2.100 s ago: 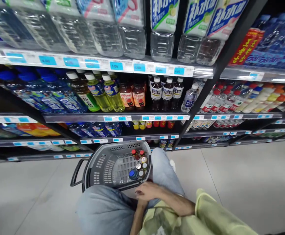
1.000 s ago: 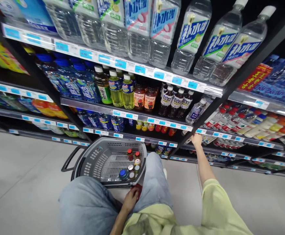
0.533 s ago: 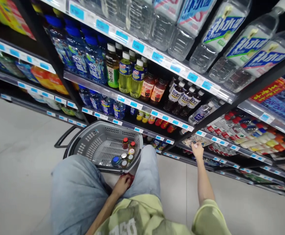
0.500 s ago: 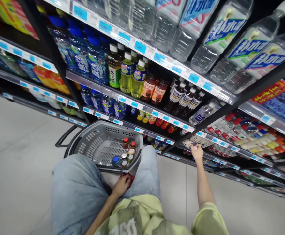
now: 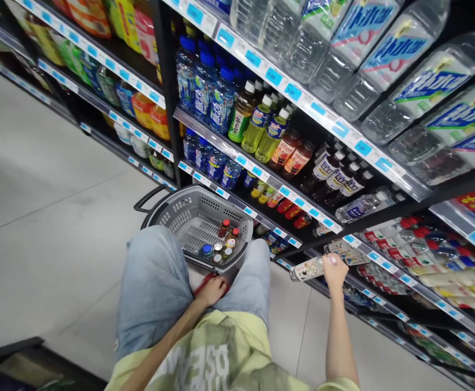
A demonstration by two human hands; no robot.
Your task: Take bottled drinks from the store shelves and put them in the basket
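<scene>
My right hand is wrapped round the cap end of a clear drink bottle with a pale printed label. The bottle lies nearly level, just in front of a low shelf where similar bottles lie. Between my knees, my left hand is closed over a red thing, mostly covered by the fingers, near the basket's front edge. A grey shopping basket stands on the floor ahead of my knees. Inside it are several bottles or jars, among them a blue-capped one and a red-capped one.
Drink shelves run across the front, their edges lined with price tags. Large clear bottles fill the upper shelf; blue-capped bottles stand lower. A black handle sticks out left of the basket. A dark-edged stand is behind at left.
My right hand has drawn the bottle out from the low shelf toward me. The view has shifted left, so shelves and basket appear further right. My left hand stays by the basket.
</scene>
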